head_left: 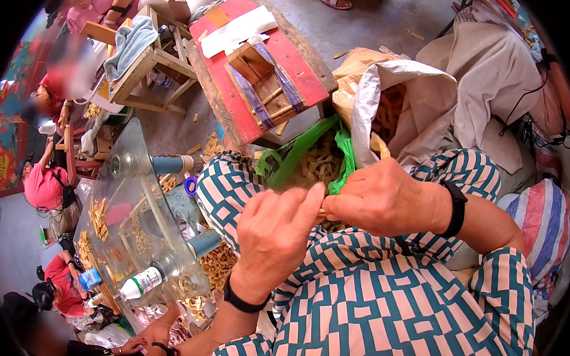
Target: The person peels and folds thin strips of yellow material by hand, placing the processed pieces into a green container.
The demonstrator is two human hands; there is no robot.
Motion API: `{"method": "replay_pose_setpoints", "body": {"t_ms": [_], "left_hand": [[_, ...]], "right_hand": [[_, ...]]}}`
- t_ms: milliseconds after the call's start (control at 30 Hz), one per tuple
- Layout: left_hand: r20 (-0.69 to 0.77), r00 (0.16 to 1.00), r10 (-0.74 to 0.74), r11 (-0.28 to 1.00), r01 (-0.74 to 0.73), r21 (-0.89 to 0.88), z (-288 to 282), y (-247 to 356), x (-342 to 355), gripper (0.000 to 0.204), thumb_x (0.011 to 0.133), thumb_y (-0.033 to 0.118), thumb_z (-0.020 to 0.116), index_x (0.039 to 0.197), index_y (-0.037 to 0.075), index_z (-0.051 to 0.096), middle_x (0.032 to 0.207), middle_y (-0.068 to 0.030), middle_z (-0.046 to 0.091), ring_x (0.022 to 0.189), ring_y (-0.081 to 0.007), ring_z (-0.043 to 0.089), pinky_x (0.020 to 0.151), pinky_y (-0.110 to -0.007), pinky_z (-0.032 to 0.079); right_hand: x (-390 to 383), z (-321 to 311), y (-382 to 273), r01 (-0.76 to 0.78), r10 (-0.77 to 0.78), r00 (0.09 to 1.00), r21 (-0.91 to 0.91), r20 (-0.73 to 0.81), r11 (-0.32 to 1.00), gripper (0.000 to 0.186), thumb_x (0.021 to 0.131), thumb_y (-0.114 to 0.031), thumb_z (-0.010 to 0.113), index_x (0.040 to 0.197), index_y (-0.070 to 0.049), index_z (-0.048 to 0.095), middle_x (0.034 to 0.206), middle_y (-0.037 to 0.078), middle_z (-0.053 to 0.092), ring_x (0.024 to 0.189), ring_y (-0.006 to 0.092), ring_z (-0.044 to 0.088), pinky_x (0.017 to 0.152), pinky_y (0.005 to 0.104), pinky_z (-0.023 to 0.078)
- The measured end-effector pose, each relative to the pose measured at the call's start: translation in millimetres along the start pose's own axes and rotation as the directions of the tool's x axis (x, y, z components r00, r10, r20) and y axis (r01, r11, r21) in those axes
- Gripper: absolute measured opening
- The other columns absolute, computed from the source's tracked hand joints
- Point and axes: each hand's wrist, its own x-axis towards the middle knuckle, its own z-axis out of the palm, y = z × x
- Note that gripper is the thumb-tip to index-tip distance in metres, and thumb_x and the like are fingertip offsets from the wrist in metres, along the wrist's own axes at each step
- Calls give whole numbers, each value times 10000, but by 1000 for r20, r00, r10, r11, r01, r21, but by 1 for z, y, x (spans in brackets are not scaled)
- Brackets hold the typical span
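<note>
Over the person's lap, both hands meet. Left hand [275, 233] and right hand [378, 200] are curled shut, pinching one small tan strip [323, 212] between them. At twelve o'clock from them sits a green bag [299, 151] of strips.

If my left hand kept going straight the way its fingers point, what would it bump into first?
The left hand points up and to the right, fingertips already at the right hand, pinching something small between them. It would probably meet the right hand's fingers first; depth is hard to judge.
</note>
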Motion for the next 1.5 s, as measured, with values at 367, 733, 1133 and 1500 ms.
{"method": "replay_pose_setpoints", "body": {"t_ms": [367,733,1133,1500], "left_hand": [[88,984,-157,960,172,-219,5,-36,9,203,830,78,674,1032,80,653,747,-81,528,720,-270,535,679,-382,439],[-191,770,-609,746,475,-466,30,-137,81,143,906,96,660,1013,6,688,854,-144,675,781,-269,653,703,-339,506],[-226,932,-282,956,252,-154,-5,-79,42,234,858,109,708,1080,38,716,1006,-143,707,862,-270,680,809,-338,513],[357,773,-524,9,424,-906,-22,-34,6,190,984,74,531,960,-39,682,773,-49,654,569,-88,528,563,-242,440]], "right_hand": [[0,-8,37,-162,157,983,47,91,986,106,847,-149,691,826,-84,609,657,56,572,600,238,616,503,360,481],[97,4,146,-268,242,917,-41,-318,963,136,913,-176,657,850,-58,632,692,151,623,632,350,618,554,410,468],[51,-9,105,-341,358,932,460,54,820,147,966,-130,626,916,5,657,683,88,578,606,158,554,579,296,431],[45,-16,58,32,-35,997,-48,-64,998,252,871,-268,675,785,-81,530,694,93,593,634,288,640,520,384,480]]}}
